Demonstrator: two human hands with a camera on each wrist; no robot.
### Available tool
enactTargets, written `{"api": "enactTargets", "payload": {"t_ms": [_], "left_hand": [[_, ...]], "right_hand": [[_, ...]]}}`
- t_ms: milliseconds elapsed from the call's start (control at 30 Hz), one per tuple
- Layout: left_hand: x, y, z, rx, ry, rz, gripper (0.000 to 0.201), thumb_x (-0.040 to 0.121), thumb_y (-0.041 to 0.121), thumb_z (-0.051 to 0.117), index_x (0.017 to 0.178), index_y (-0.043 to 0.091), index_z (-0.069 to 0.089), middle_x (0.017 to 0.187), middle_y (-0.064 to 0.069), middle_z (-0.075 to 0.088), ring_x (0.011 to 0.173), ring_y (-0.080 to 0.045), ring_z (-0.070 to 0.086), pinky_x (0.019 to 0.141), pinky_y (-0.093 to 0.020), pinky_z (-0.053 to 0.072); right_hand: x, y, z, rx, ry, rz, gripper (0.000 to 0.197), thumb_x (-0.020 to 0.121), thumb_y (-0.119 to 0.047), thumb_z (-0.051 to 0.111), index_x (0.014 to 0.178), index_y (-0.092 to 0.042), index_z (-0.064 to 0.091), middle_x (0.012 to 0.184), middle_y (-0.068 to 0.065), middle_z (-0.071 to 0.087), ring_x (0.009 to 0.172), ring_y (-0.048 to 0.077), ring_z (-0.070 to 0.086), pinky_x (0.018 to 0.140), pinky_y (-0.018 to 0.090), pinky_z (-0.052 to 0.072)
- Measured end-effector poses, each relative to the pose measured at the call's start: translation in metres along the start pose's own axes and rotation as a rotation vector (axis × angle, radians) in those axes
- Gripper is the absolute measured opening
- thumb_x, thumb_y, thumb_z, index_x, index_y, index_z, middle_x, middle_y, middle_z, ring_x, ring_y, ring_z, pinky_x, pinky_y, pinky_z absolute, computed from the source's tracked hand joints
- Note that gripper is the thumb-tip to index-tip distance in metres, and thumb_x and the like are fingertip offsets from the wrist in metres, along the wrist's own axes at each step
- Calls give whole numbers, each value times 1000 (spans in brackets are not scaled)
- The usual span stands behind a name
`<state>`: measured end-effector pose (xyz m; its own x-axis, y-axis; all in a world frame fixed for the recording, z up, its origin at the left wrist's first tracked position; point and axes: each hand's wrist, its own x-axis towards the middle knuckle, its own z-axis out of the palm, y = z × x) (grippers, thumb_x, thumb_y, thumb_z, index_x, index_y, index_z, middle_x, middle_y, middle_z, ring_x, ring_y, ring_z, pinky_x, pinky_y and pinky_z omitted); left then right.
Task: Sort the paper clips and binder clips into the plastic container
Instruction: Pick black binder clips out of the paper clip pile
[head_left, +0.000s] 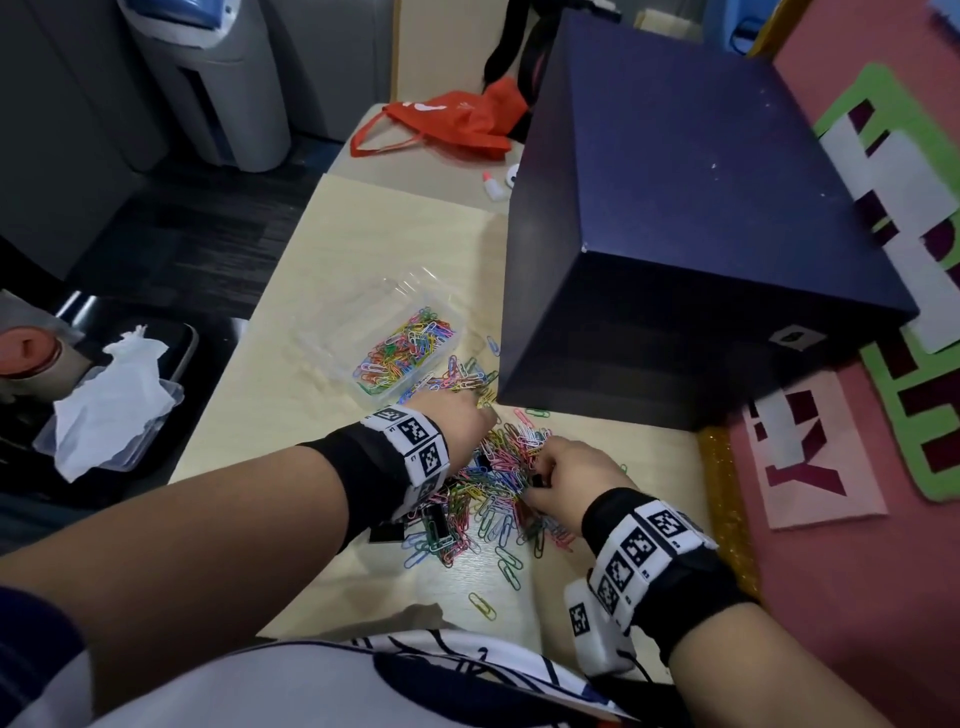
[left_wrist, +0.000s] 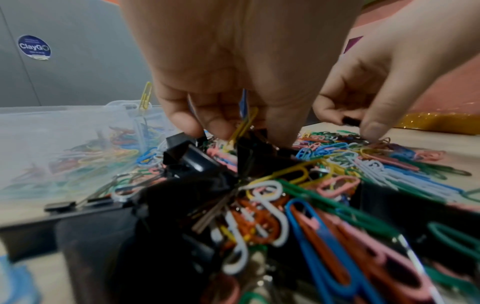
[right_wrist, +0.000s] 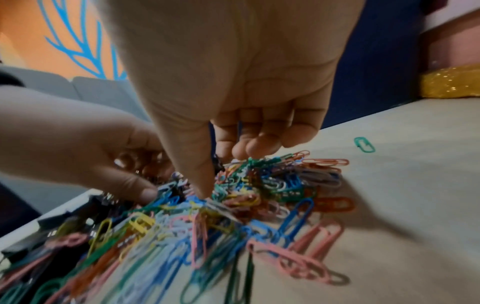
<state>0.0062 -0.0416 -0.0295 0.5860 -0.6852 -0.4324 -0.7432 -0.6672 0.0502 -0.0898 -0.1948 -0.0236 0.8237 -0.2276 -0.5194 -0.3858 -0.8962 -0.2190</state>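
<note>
A heap of coloured paper clips (head_left: 498, 483) lies on the pale table, with black binder clips (head_left: 435, 521) mixed in at its near left. My left hand (head_left: 480, 410) reaches into the heap's far side; its curled fingers (left_wrist: 215, 125) pinch a few paper clips, a yellow one (left_wrist: 242, 126) among them. My right hand (head_left: 540, 478) digs into the right side, thumb (right_wrist: 200, 181) down in the clips, pinching a small black binder clip (left_wrist: 350, 121). The clear plastic container (head_left: 322, 332) stands just beyond the heap, one compartment holding many paper clips (head_left: 405, 353).
A big dark blue box (head_left: 675, 234) stands right behind the heap and the hands. A gold glitter strip (head_left: 724, 499) edges the table on the right. An orange bag (head_left: 447, 124) and a small bottle (head_left: 492, 186) lie farther back. A tray with tissue (head_left: 109, 405) sits to the left.
</note>
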Motion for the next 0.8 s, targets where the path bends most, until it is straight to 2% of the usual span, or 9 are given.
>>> {"api": "enactTargets", "payload": {"t_ms": [67, 167, 267, 367, 433, 533, 600, 733, 800], "left_hand": [[0, -2, 0, -42, -8, 15, 41, 89, 14, 56, 129, 15, 45, 110, -13, 51, 94, -34, 60, 74, -40, 51], [0, -3, -5, -65, -10, 28, 37, 87, 8, 54, 123, 13, 48, 105, -12, 53, 88, -32, 61, 71, -40, 53], [2, -4, -11, -75, 17, 36, 35, 87, 0, 50, 119, 13, 46, 101, -13, 56, 85, -31, 60, 71, -40, 53], [3, -7, -14, -80, 78, 27, 30, 89, -2, 47, 115, 13, 45, 100, -12, 58, 80, -29, 57, 64, -36, 47], [3, -10, -14, -95, 139, 8, 25, 91, 2, 48, 112, 15, 45, 99, -11, 59, 81, -29, 58, 62, -36, 45], [4, -15, -12, -111, 178, -18, 24, 92, 6, 48, 113, 16, 43, 102, -10, 58, 86, -32, 59, 62, -36, 43], [3, -19, -11, -136, 193, -30, 25, 91, 6, 49, 113, 17, 43, 105, -11, 56, 89, -32, 59, 66, -38, 48], [0, -24, -8, -184, 203, -44, 30, 92, 5, 47, 118, 18, 44, 112, -11, 53, 91, -32, 59, 69, -39, 48], [-2, -25, -7, -186, 215, -51, 28, 92, 5, 46, 117, 18, 44, 110, -11, 53, 86, -32, 59, 66, -38, 47]], "right_hand": [[1, 4, -4, 126, 43, 67, 18, 79, -38, 65, 91, -30, 53, 89, -4, 62, 81, 16, 60, 69, 27, 49], [4, 11, -13, 213, 172, 165, 14, 86, -37, 56, 96, -28, 56, 88, -3, 65, 79, 17, 61, 69, 28, 50], [6, 18, -24, 187, 258, 264, 23, 94, -33, 49, 114, -22, 54, 111, 6, 60, 92, 23, 59, 74, 29, 45], [3, 18, -26, 139, 266, 302, 30, 95, -30, 46, 124, -22, 49, 127, 6, 46, 103, 27, 57, 80, 32, 46], [2, 11, -22, 127, 263, 197, 26, 95, -28, 49, 120, -23, 53, 124, 4, 47, 103, 24, 57, 85, 33, 47], [1, -9, -8, 74, 190, -90, 20, 92, -21, 50, 107, -26, 62, 115, 0, 55, 102, 19, 55, 93, 31, 46], [2, -22, 2, 33, 134, -221, 26, 91, -19, 49, 112, -27, 62, 116, -1, 54, 107, 21, 53, 94, 32, 45], [4, -36, 13, -127, 25, -253, 42, 92, -19, 45, 132, -34, 47, 121, 2, 48, 114, 27, 49, 92, 37, 46], [5, -36, 15, -201, -9, -237, 48, 90, -13, 45, 136, -28, 44, 124, 5, 47, 116, 29, 48, 94, 40, 46]]}}
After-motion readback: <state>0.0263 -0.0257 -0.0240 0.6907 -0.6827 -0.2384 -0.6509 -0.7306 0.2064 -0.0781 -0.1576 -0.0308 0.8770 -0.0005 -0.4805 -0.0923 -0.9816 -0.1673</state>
